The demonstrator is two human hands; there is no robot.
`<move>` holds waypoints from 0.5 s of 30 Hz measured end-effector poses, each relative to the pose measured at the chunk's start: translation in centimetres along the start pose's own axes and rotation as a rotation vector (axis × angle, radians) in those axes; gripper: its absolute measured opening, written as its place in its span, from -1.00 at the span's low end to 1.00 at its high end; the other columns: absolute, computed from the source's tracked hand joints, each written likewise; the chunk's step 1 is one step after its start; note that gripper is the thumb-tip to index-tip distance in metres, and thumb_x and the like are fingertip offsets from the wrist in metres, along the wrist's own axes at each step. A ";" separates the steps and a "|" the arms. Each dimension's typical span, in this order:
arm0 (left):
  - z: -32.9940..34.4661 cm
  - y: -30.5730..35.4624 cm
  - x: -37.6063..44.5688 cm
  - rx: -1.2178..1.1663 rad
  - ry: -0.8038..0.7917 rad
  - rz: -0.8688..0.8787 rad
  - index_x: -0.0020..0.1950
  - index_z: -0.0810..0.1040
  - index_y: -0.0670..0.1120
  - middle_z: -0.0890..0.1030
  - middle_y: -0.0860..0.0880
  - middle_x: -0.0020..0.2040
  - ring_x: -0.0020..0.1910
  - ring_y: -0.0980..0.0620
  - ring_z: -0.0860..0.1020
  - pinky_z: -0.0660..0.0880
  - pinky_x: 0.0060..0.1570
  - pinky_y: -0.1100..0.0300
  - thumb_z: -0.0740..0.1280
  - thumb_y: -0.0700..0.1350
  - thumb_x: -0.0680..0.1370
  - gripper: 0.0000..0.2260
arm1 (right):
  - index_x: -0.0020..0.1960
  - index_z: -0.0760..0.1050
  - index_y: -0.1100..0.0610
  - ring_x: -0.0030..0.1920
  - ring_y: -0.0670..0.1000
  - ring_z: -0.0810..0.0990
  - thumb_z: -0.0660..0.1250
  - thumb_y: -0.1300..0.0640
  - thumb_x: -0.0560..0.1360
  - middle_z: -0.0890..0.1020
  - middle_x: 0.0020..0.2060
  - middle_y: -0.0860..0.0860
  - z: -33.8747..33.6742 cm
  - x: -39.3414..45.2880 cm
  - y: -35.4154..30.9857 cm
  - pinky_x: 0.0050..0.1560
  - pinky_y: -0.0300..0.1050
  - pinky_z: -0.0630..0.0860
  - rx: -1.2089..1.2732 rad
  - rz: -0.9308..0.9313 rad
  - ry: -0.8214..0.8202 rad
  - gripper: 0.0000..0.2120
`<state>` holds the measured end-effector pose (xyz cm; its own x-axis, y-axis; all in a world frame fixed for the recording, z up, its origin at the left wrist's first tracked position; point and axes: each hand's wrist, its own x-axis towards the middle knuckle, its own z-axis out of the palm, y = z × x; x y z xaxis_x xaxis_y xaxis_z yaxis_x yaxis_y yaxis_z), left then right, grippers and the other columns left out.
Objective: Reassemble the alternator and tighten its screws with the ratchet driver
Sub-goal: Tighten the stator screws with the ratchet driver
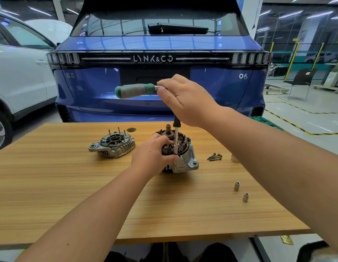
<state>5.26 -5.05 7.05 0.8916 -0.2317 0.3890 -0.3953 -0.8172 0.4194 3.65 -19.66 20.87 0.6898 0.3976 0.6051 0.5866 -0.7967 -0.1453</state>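
The alternator body (185,159) stands on the wooden table (69,186) with its windings and shaft facing up. My left hand (153,154) grips its left side, thumb by the base of the socket extension (176,140). That extension stands upright on the housing edge. My right hand (185,100) grips the head of the ratchet driver, whose green and grey handle (135,90) points left. The alternator's rear cover (112,143) lies apart on the left, studs up. Several long screws (215,157) lie in a bunch to the right.
Two small sockets (236,186) (245,197) stand at the right of the table, and a larger one (234,158) peeks out by my right forearm. A blue car (160,72) is parked just behind the table, a white car (18,72) to the left.
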 end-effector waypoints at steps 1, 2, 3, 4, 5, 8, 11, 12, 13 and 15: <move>0.0 0.0 0.0 0.001 0.002 0.001 0.32 0.51 0.15 0.45 0.21 0.14 0.04 0.11 0.47 0.51 -0.22 0.17 0.46 0.26 0.46 -0.52 | 0.27 0.50 0.00 -0.04 -0.04 0.44 0.02 -0.12 0.71 0.45 -0.04 -0.07 -0.2 0.1 -0.1 -0.09 -0.08 0.37 -0.004 0.000 -0.005 -0.64; 0.0 0.0 0.0 0.001 0.004 0.002 0.32 0.51 0.15 0.46 0.20 0.14 0.04 0.11 0.48 0.53 -0.19 0.14 0.46 0.26 0.46 -0.52 | 0.21 0.53 0.01 -0.06 -0.03 0.44 0.03 -0.12 0.71 0.46 -0.08 -0.06 -0.4 0.3 -0.2 -0.11 -0.08 0.36 -0.013 0.005 -0.007 -0.65; 0.0 0.0 0.0 0.000 0.006 0.002 0.32 0.51 0.16 0.46 0.20 0.14 0.05 0.10 0.48 0.54 -0.17 0.13 0.46 0.26 0.46 -0.52 | 0.12 0.55 0.03 -0.08 -0.02 0.45 0.04 -0.10 0.71 0.46 -0.13 -0.05 -0.6 0.5 -0.3 -0.14 -0.07 0.36 -0.026 0.019 -0.008 -0.65; 0.0 0.0 0.0 0.001 0.009 0.001 0.32 0.51 0.16 0.46 0.20 0.14 0.05 0.11 0.48 0.54 -0.18 0.14 0.46 0.26 0.46 -0.52 | 0.01 0.54 0.05 -0.12 0.01 0.45 0.05 -0.09 0.70 0.46 -0.19 -0.03 -0.7 0.7 -0.5 -0.18 -0.05 0.34 -0.042 0.038 -0.011 -0.65; 0.0 0.0 -0.1 0.002 0.010 0.002 0.33 0.51 0.16 0.46 0.21 0.13 0.05 0.11 0.47 0.52 -0.20 0.16 0.46 0.27 0.46 -0.52 | -0.09 0.50 0.07 -0.17 0.03 0.44 0.06 -0.08 0.70 0.45 -0.25 -0.02 -0.7 0.9 -0.6 -0.23 -0.04 0.32 -0.057 0.061 -0.019 -0.65; 0.0 -0.1 -0.1 -0.004 0.007 0.001 0.32 0.51 0.16 0.45 0.21 0.11 0.04 0.12 0.47 0.53 -0.19 0.14 0.46 0.27 0.46 -0.52 | -0.30 0.35 0.05 -0.37 0.05 0.33 0.10 -0.03 0.66 0.39 -0.41 0.00 -1.1 1.7 -1.1 -0.37 -0.07 0.23 -0.048 0.176 -0.064 -0.61; 0.1 -0.1 0.0 -0.009 0.006 0.002 0.32 0.50 0.16 0.43 0.22 0.09 0.03 0.12 0.46 0.53 -0.17 0.13 0.45 0.27 0.45 -0.52 | -0.32 0.31 0.07 -0.40 0.07 0.27 0.14 0.04 0.59 0.39 -0.43 0.00 -1.6 2.5 -1.5 -0.38 -0.09 0.20 0.012 0.337 -0.102 -0.69; 0.1 -0.1 0.0 -0.007 0.006 0.003 0.32 0.50 0.16 0.43 0.22 0.09 0.03 0.12 0.46 0.52 -0.18 0.14 0.45 0.28 0.46 -0.52 | -0.29 0.34 0.08 -0.39 0.07 0.33 0.14 0.07 0.57 0.47 -0.40 0.01 -1.8 2.7 -1.6 -0.37 -0.07 0.26 0.038 0.388 -0.114 -0.73; 0.1 -0.1 0.0 -0.005 0.005 0.004 0.32 0.50 0.16 0.43 0.22 0.09 0.03 0.12 0.46 0.52 -0.18 0.15 0.45 0.28 0.46 -0.52 | -0.26 0.38 0.10 -0.36 0.08 0.42 0.15 0.10 0.57 0.55 -0.35 0.03 -2.0 2.9 -1.7 -0.36 -0.05 0.35 0.070 0.434 -0.123 -0.77; 0.1 -0.1 -0.1 -0.003 0.005 0.003 0.31 0.50 0.17 0.43 0.22 0.10 0.04 0.12 0.46 0.51 -0.18 0.14 0.45 0.28 0.46 -0.52 | -0.20 0.44 0.12 -0.28 0.09 0.60 0.18 0.13 0.59 0.64 -0.30 0.05 -2.3 2.9 -1.8 -0.24 -0.03 0.57 0.252 0.557 -0.113 -0.79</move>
<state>5.28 -4.95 6.90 0.8896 -0.2314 0.3937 -0.3983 -0.8148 0.4212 3.64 -18.16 24.70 0.9537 0.0093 0.3007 0.1980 -0.7720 -0.6040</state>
